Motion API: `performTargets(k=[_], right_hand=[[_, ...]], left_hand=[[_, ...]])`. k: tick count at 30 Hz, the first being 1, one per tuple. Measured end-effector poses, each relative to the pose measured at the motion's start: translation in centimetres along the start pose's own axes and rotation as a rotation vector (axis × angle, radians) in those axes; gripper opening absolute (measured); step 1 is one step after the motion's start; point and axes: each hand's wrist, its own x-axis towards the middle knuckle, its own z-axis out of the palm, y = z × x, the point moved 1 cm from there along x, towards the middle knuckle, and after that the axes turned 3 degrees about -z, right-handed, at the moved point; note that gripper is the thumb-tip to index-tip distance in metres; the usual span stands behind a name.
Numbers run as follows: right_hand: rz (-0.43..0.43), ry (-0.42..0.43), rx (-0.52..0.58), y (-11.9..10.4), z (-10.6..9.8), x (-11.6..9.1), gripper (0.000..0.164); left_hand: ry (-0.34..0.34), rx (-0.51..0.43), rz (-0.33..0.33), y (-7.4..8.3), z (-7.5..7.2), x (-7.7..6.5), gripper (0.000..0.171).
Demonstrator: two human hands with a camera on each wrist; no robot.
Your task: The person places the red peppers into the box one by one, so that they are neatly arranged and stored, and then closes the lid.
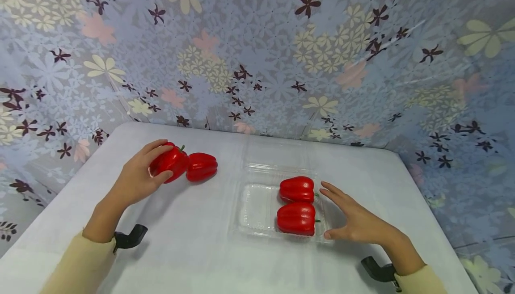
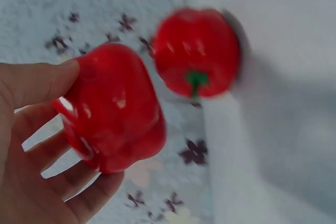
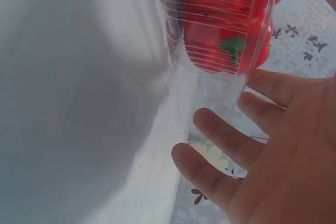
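A red bell pepper [image 1: 172, 165] with a green stem is gripped between the thumb and fingers of my left hand [image 1: 134, 175], raised off the table. In the left wrist view the thumb lies on one side of this pepper [image 2: 115, 106] and the fingers on the other. Just beyond it, a second bell pepper [image 1: 201, 167] lies on the table. Two more red bell peppers, a far one [image 1: 297, 189] and a near one [image 1: 296, 219], lie in the right part of a clear plastic container [image 1: 254, 209]. Beside its right wall my right hand [image 1: 356, 220] holds nothing, fingers extended; contact is unclear.
The container's clear lid [image 1: 277, 153] is folded back toward the far side of the white table [image 1: 181, 258]. A flowered cloth [image 1: 257, 61] rises behind the table and along its sides. Each wrist carries a black camera mount, such as the left mount [image 1: 130, 237].
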Motion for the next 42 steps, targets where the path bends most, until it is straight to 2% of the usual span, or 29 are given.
performTargets(k=[11,17,23,27,31,38,42], right_hand=[[-0.008,0.005,-0.018,0.2,0.3,0.2,0.098],[-0.019,0.009,-0.019,0.2,0.3,0.3,0.098],[-0.023,0.004,-0.016,0.1,0.2,0.4,0.098],[-0.014,0.000,-0.005,0.2,0.3,0.3,0.098],[0.000,-0.002,0.011,0.2,0.3,0.2,0.098],[-0.026,0.000,0.003,0.0,0.2,0.3,0.098],[-0.022,-0.009,0.007,-0.1,0.1,0.4,0.098]], left_hand=[[-0.104,-0.147,0.116,4.6,-0.2,-0.8,0.069],[-0.173,-0.229,0.197,7.4,0.5,-0.7,0.066],[-0.210,-0.205,0.237,8.3,1.0,-0.3,0.063],[-0.224,-0.172,0.291,8.9,1.8,0.1,0.062],[-0.235,-0.120,0.333,9.5,2.7,0.5,0.061],[-0.303,-0.012,0.347,10.2,4.3,1.1,0.062],[-0.335,0.029,0.386,10.6,5.1,1.3,0.060]])
